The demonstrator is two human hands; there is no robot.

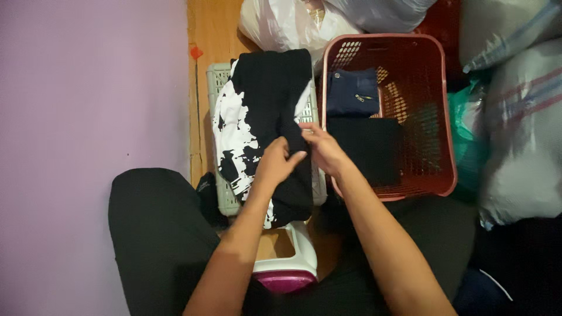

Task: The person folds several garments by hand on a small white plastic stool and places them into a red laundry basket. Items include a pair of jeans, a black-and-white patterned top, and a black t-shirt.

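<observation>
Overhead view from the head camera. A black garment (281, 111) is shown draped lengthwise over a black-and-white patterned cloth (237, 140), both laid on a pale grey perforated crate (218, 76) set between the knees. The left hand (275, 161) is seen with its fingers curled narrowly, pinching a fold at the middle of the black garment's right edge; the right hand (325, 149) is held just beside it, fingers closed on the same edge, so that the two hands nearly touch.

To the right, a red plastic basket (436, 111) with a lattice wall is placed touching the crate. Inside it, a folded navy garment (351, 90) bearing a small metal zip pull is stacked at the far end, and a folded black piece (366, 149) lies nearer the body.

Packages: a white plastic bag (281, 23) is seen beyond the crate at the top edge, with a grey bag (380, 11) beside it. Along the right margin, large pale sacks (521, 129) with faint red and blue stripes are piled, and a green bag (465, 129) is wedged between them and the basket. A small orange tag-like patch (196, 51) is visible on the wooden floor strip (213, 35) beside the lilac wall (88, 88). A white and magenta stool (290, 269) shows beneath the forearms.
</observation>
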